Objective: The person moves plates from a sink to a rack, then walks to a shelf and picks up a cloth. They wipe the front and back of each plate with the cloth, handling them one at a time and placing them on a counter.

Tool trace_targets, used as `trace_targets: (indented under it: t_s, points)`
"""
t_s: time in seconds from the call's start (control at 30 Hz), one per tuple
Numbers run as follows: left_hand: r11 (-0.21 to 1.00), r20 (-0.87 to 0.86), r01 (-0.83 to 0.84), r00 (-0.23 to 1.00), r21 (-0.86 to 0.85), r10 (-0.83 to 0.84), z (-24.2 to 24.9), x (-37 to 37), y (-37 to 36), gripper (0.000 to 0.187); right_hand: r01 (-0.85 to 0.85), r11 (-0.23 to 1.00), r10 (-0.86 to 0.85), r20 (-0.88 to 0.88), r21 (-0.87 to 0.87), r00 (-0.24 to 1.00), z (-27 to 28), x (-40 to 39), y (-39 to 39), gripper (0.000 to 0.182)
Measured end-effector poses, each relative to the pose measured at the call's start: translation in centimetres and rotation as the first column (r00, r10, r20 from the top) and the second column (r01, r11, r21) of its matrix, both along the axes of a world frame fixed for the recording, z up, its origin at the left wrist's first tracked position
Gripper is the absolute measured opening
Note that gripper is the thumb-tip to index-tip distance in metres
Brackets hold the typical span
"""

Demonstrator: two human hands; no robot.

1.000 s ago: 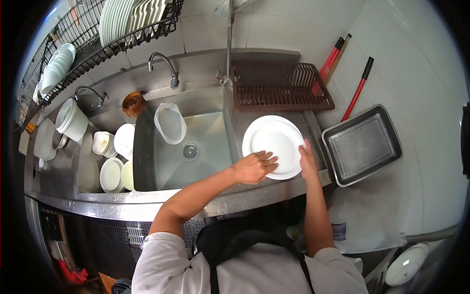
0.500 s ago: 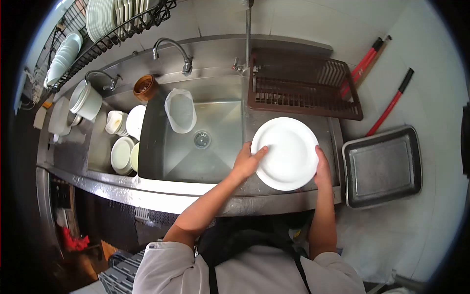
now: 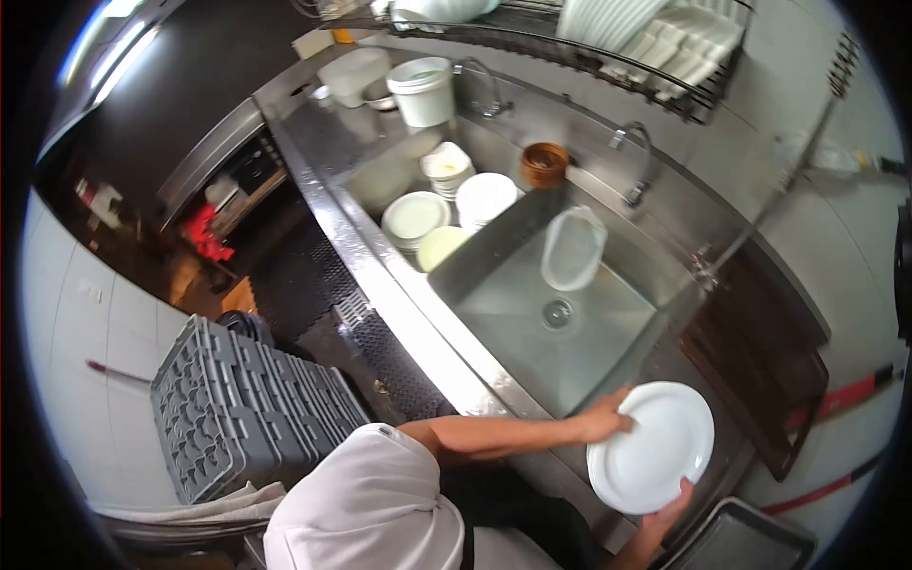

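Observation:
A round white plate [image 3: 660, 446] is between my two hands, over the steel counter right of the sink. My left hand [image 3: 606, 419] grips its upper left side, thumb on top and fingers underneath. At the lower right rim, my right hand [image 3: 671, 509] holds it with the thumb on the edge and the other fingers mostly hidden below. The plate's edge looks thick along the lower left. Beside my hands is the steel sink basin [image 3: 513, 318], with a clear plastic tub [image 3: 574, 249] inside near the drain.
Stacked white plates [image 3: 415, 217], bowls [image 3: 446, 161] and a brown pot [image 3: 544, 164] sit in or by the left basin. A white bucket [image 3: 421, 92] stands behind. Brown rack [image 3: 750, 351] lies to the right. Grey crates [image 3: 237, 408] stand on the floor at left.
The view has swung to the left, bringing the grey crates and floor into sight. Both hands still hold the plate, now lower and further right in view.

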State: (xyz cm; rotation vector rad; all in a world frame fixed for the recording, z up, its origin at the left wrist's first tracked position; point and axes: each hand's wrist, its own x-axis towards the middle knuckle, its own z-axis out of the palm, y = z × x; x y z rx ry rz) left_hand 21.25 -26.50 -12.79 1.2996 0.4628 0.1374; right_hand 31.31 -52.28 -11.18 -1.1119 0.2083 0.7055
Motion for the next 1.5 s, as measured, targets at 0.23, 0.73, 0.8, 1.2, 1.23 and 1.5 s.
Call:
trace_targets:
  t_s: [0.23, 0.73, 0.8, 1.2, 1.23, 1.5]
  points:
    - [0.959, 0.126, -0.256, 0.955, -0.118, 0.270, 7.7, -10.2, 4.5, 0.089, -0.128, 0.985, 0.138, 0.082, -0.115, 0.987, 3.8, -5.1, 6.4, 0.072]
    - [0.655, 0.328, -0.726, 0.578, -0.210, 0.747, 16.6, -44.5, 29.2, 0.079, -0.666, 0.728, 0.626, 0.237, 0.162, 0.743, 11.2, -30.7, 43.4, 0.062]
    - [0.548, 0.332, -0.814, 0.471, -0.193, 0.817, 15.1, -47.7, 31.9, 0.077, -0.657, 0.731, 0.614, 0.242, 0.185, 0.752, 12.3, -34.7, 48.4, 0.060]
    - [0.324, 0.290, -0.890, 0.233, -0.321, 0.928, 15.7, -67.1, 51.5, 0.084, -0.865, 0.474, 0.773, 0.391, 0.167, 0.499, 8.5, -50.4, 78.5, 0.055]
    - [0.281, 0.288, -0.896, 0.185, -0.343, 0.940, 16.0, -68.2, 53.7, 0.083, -0.866, 0.469, 0.777, 0.385, 0.172, 0.497, 9.2, -52.6, 81.7, 0.056]
    - [0.048, 0.279, -0.911, -0.075, -0.410, 0.957, 17.1, -81.0, 68.9, 0.081, -0.951, 0.298, 0.897, 0.316, 0.080, 0.308, 14.2, -68.3, 101.6, 0.058]
